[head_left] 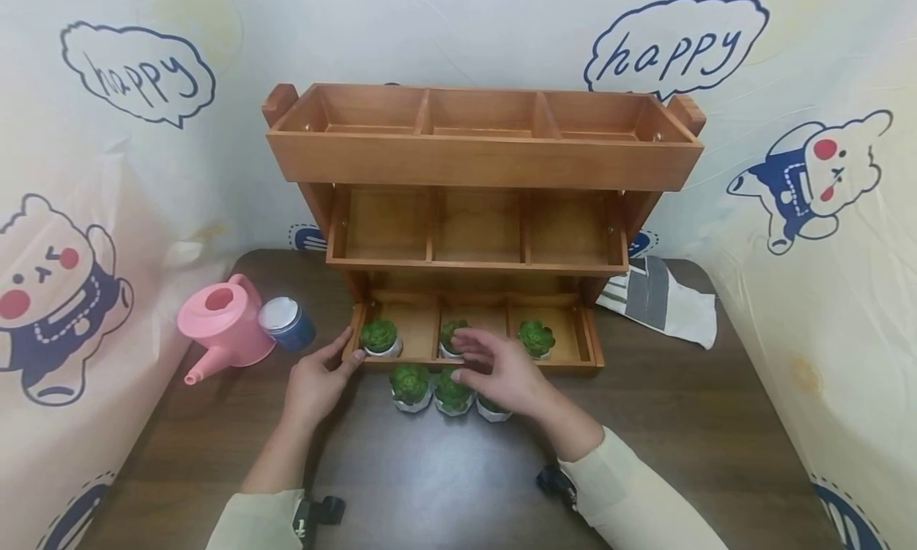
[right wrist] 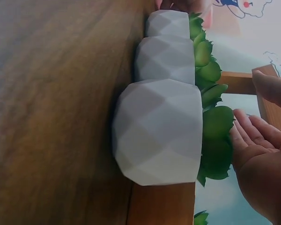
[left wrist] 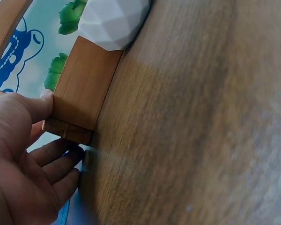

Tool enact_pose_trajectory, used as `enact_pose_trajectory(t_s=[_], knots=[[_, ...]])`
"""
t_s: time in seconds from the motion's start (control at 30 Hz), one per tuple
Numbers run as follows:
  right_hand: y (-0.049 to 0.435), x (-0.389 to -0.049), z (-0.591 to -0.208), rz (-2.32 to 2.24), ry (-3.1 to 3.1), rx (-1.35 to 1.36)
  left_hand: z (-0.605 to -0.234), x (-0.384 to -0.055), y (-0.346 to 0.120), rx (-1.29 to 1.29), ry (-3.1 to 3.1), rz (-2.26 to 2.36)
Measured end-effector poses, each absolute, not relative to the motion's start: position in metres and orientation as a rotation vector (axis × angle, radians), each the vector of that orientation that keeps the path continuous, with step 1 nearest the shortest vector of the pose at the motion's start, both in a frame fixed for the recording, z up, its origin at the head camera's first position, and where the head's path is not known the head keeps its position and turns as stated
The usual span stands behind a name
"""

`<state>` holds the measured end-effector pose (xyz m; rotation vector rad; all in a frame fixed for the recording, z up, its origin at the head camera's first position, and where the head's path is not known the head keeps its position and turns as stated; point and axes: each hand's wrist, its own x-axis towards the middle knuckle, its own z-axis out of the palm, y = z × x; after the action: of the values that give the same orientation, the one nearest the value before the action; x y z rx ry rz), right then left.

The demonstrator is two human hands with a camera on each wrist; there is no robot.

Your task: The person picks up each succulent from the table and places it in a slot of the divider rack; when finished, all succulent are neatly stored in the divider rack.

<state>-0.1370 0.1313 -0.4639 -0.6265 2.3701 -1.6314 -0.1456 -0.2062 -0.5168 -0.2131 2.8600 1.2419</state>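
My left hand holds the front left corner of a three-tier wooden shelf, thumb on the front board and fingers round the side. My right hand hovers over a front row of three potted succulents, thumb and fingers apart with nothing between them. In that row, the left succulent and middle succulent show well; the right white faceted pot is mostly covered by my hand in the head view. The bottom tier holds a succulent at left, a half-hidden one in the middle and another at right.
A pink watering can and a blue jar with a white lid stand left of the shelf. To its right lies a grey and white glove. Patterned cloth surrounds the dark wooden table.
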Motion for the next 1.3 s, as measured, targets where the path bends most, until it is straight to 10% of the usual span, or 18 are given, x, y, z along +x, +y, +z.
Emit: enact_pose_trajectory(t_s=[1.3], knots=[[0.184, -0.098, -0.481, -1.514, 2.652, -0.572, -0.517, -0.147, -0.205, -0.226, 2.867, 1.228]])
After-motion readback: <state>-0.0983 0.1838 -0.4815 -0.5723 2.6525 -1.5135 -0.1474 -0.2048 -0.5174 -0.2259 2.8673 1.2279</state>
